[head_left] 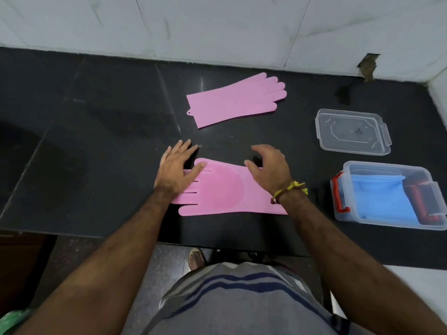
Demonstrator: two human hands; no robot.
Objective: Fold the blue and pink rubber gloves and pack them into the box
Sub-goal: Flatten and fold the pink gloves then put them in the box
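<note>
A long black counter runs under a white tiled wall. At its right end stands a clear box with red latches, blue gloves folded inside; its clear lid lies just behind it. One pink glove lies flat farther back, untouched. The nearer pink glove is spread flat by the counter's edge, its fingers pointing left. The left hand presses flat on those fingers, spread wide; the right hand, loosely curled and gripping nothing, hovers above the cuff end, a yellow thread band at its wrist.
</note>
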